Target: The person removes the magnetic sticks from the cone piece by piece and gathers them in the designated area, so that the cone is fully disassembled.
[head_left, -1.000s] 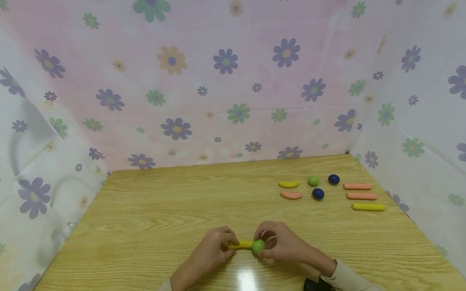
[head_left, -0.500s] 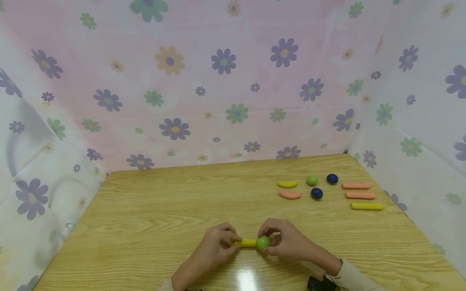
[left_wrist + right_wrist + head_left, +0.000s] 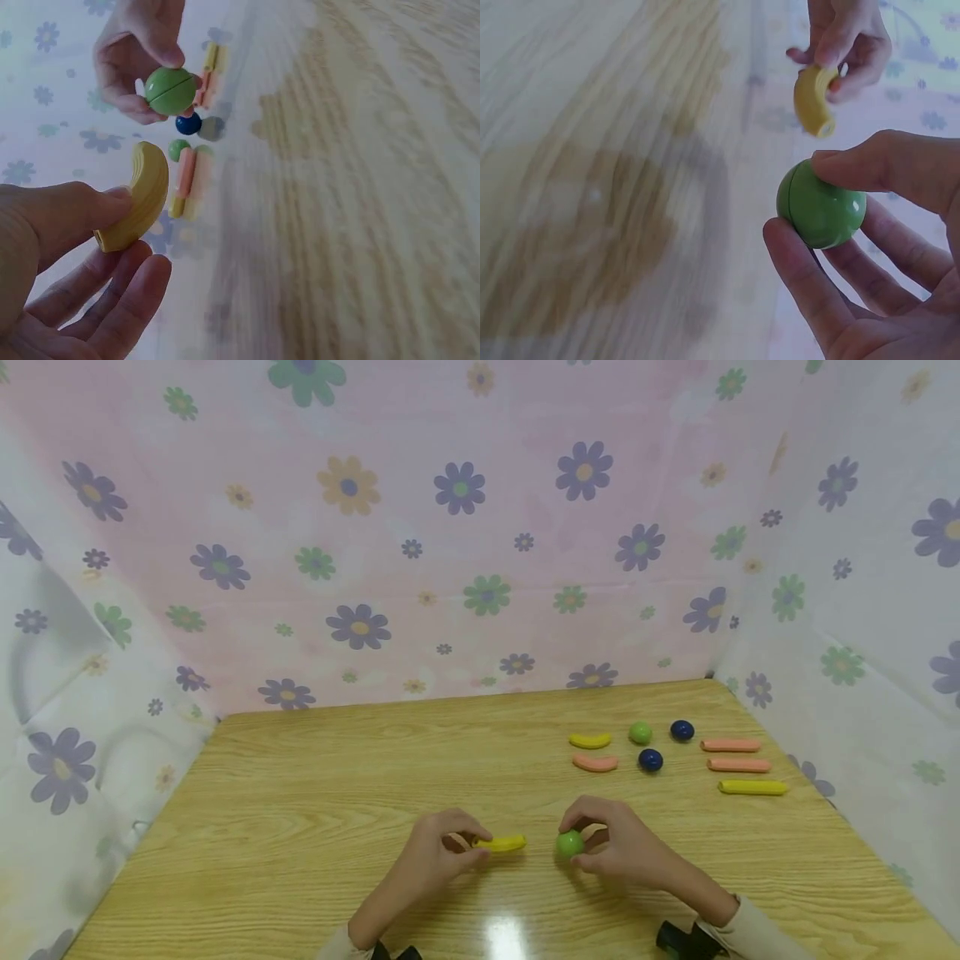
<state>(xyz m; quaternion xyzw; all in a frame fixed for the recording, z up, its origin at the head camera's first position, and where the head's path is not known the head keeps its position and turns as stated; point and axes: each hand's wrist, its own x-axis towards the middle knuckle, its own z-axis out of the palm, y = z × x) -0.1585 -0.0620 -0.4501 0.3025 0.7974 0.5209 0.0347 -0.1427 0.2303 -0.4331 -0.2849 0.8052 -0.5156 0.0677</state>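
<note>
From the head view, the left hand (image 3: pixel 438 852) pinching the yellow curved piece (image 3: pixel 501 843) and the right hand (image 3: pixel 618 847) gripping the green ball (image 3: pixel 570 843) have drawn apart, so the two now seem unjoined above the near table (image 3: pixel 300 793); both wrist views blur the far pieces.

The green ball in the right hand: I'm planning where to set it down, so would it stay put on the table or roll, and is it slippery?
The green ball looks round and glossy, so it would probably roll on the flat wooden table. Its smooth shine suggests it is somewhat slippery. The right hand pinches it easily with fingertips, so it is likely light and rigid.
</note>
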